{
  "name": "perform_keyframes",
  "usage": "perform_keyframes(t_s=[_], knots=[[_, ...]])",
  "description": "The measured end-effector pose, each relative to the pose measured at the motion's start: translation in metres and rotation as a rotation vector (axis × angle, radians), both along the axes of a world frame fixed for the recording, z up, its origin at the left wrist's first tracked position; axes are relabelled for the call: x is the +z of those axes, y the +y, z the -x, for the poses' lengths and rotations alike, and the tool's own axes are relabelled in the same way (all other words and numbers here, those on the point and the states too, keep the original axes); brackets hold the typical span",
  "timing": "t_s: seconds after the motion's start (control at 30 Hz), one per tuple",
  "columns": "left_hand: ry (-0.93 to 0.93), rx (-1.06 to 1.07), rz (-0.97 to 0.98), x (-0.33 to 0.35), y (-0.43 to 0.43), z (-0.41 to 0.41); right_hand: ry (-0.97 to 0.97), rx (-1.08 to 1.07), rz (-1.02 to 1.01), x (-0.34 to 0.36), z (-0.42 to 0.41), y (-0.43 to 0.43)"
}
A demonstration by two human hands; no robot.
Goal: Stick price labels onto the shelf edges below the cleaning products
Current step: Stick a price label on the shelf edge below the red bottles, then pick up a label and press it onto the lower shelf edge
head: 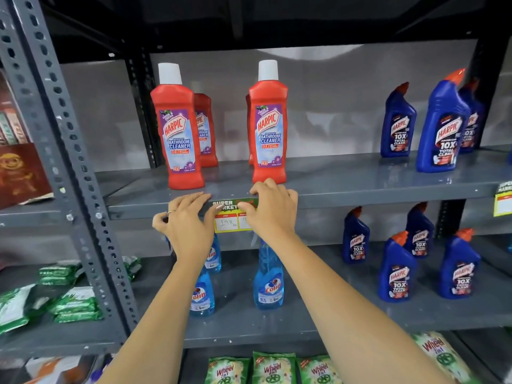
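From the head view, the left hand (184, 217) and the right hand (273, 207) are both spread flat against the shelf edge (360, 199), fingers extended and pressing a price label (227, 214) onto it rather than gripping anything; the label sits between the two hands, partly hidden under the right one, directly below the red bathroom cleaner bottles (268, 126) just above the fingertips. It looks like this label is in the middle of being stuck down, so the step is nearly done but the paper probably still needs smoothing. Far to the right of the right hand, a second label (504, 200) already hangs from the same edge near the blue toilet cleaner bottles (440, 126), which suggests that spot is finished. The lower shelf edge (277, 335), beneath the forearms, shows no label under the glass cleaner spray bottles (268, 281), so work seems to remain there. The label is thin paper, yellow-bordered with a green printed header and white boxes with handwriting. The shelving is grey painted metal, smooth and slightly glossy, with perforated uprights; the bottles are rigid moulded plastic, the spray ones translucent blue.
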State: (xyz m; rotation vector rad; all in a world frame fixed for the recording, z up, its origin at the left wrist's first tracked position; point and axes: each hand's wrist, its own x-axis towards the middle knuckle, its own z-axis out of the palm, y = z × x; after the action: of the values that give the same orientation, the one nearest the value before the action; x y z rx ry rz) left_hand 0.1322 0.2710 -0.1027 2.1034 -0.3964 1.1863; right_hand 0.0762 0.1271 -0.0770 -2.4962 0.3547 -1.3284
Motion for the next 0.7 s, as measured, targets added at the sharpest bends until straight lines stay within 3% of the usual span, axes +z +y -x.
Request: perform_keyframes(t_s=[0.27, 0.37, 0.43, 0.53, 0.6, 0.7], knots=[[0.032, -0.015, 0.026, 0.004, 0.003, 0.001, 0.129, 0.021, 0.000, 0.014, 0.006, 0.000], [0.046, -0.072, 0.069, 0.002, 0.005, 0.004, 0.169, 0.180, -0.057, 0.012, 0.018, -0.019], [0.059, -0.042, 0.143, -0.012, 0.008, 0.008, 0.032, 0.331, -0.107, -0.005, 0.040, -0.038], [0.068, 0.087, 0.355, -0.072, 0.003, 0.026, -0.360, 0.245, -0.098, -0.065, 0.082, -0.081], [0.138, 0.007, 0.396, -0.136, -0.016, 0.050, -0.443, 0.119, -0.262, -0.128, 0.112, -0.114], [0.574, -0.317, 0.239, -0.223, -0.067, 0.095, -0.311, -0.120, -0.733, -0.221, 0.146, -0.157]])
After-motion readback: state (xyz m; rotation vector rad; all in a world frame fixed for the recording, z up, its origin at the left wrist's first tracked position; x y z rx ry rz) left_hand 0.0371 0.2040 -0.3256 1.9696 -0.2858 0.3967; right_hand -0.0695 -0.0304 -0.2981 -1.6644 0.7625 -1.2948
